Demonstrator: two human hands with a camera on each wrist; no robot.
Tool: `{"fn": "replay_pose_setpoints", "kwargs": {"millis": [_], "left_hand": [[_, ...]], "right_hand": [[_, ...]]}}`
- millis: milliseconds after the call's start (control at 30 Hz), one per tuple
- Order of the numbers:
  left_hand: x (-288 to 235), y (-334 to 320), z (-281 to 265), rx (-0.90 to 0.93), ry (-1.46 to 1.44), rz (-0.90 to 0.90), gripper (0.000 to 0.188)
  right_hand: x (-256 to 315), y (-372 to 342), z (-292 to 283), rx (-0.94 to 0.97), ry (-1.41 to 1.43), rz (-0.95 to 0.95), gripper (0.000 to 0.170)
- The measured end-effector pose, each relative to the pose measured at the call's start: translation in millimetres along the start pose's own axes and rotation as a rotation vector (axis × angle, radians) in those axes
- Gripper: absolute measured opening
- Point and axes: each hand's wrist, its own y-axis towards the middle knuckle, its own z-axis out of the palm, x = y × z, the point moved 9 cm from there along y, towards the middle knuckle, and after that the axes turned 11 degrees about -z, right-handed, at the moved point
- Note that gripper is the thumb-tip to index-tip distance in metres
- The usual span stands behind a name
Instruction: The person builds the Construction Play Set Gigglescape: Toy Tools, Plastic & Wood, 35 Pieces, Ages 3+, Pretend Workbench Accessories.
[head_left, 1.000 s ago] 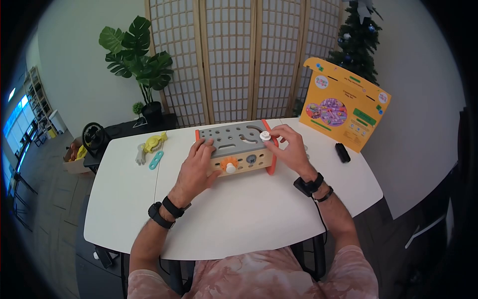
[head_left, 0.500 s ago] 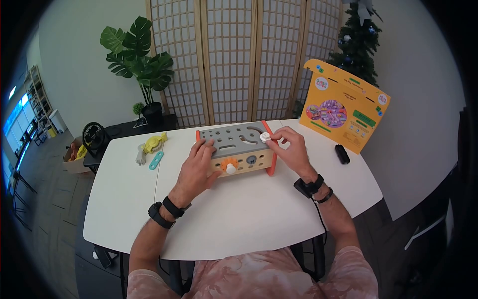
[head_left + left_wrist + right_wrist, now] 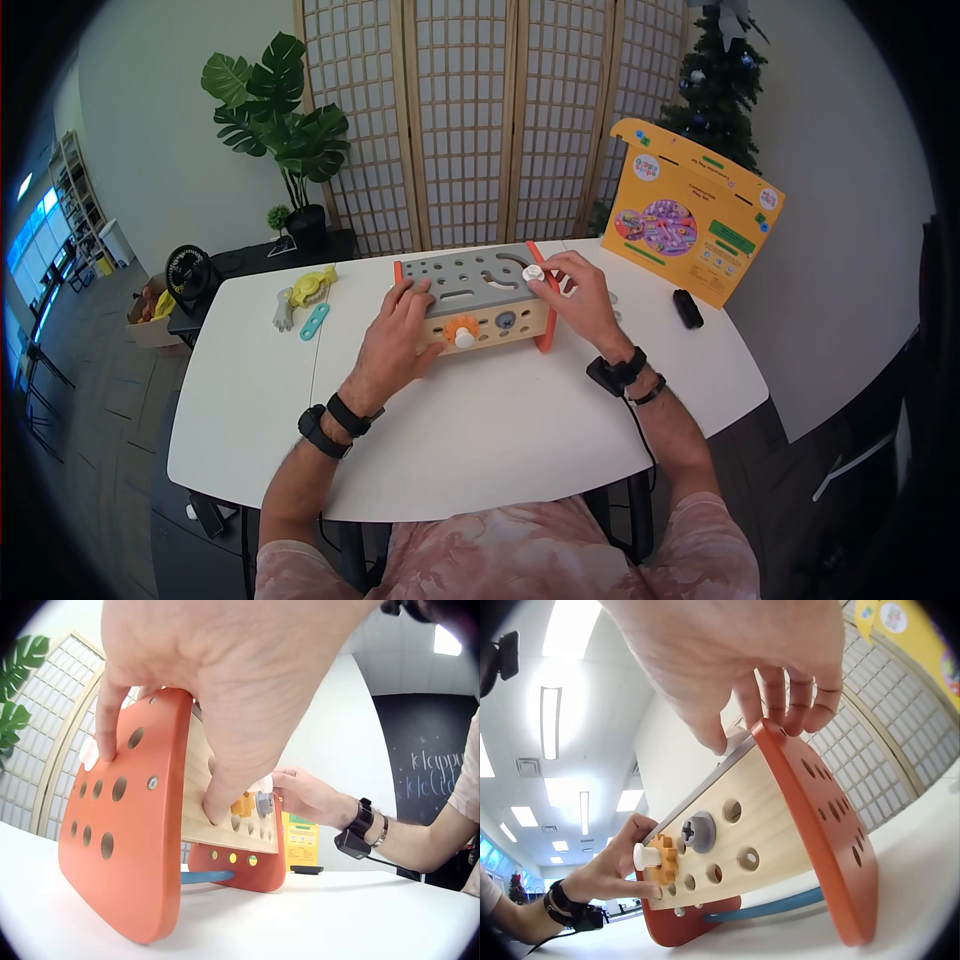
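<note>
A toy workbench (image 3: 490, 308) with a grey slotted top, a pale wooden front and orange side panels (image 3: 127, 825) stands on the white table. My left hand (image 3: 395, 335) grips its left end, the thumb against the wooden front and the fingers over the top. At the top's right end, my right hand (image 3: 588, 300) pinches a white knob (image 3: 533, 272) between thumb and forefinger; the right wrist view hides this knob. On the front sit an orange gear (image 3: 664, 859) with a white peg (image 3: 646, 856) through it and a grey cross-slotted screw (image 3: 698, 831).
Left on the table (image 3: 470, 430) lie a teal perforated strip (image 3: 314, 322), a yellow toy piece (image 3: 310, 287) and a greyish glove-like item (image 3: 283, 312). A yellow printed box (image 3: 690, 215) stands at the back right, with a small black object (image 3: 688, 308) before it.
The right fingers shift slightly around the white knob, and its visible face looks turned a little. The left hand and the workbench stay in place.
</note>
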Motion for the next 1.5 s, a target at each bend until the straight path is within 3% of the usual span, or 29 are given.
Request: {"fn": "replay_pose_setpoints", "kwargs": {"millis": [600,1500], "left_hand": [[-0.5,0.4,-0.6,-0.008,0.011,0.003,0.071],[0.0,0.8,-0.3,-0.007,0.012,-0.009,0.07]], "right_hand": [[-1.4,-0.1,-2.4,-0.02,-0.042,0.027,0.037],[2.8,-1.0,-3.8,-0.043,-0.06,0.031,0.034]]}}
